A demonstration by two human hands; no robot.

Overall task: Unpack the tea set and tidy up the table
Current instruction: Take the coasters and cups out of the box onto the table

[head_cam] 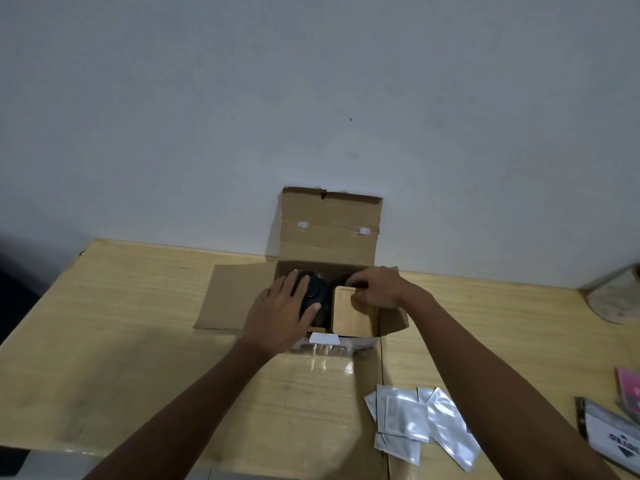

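Observation:
An open cardboard box (329, 226) stands at the back of the wooden table (121, 306), flaps spread out. Inside on the left sits a dark round tea piece (317, 292). My left hand (284, 313) lies over it, fingers spread and thumb along its near side. A small tan cardboard box (349, 320) fills the right half. My right hand (375, 289) curls over that inner box's far edge, fingers tucked into the dark gap behind it. What lies deeper in the box is hidden.
Several silver foil packets (419, 424) lie on the table near the right front. A pink card (628, 389) and a grey printed pouch (613, 441) sit at the right edge. A pale round object (616, 296) is at the far right. The wall stands right behind the box.

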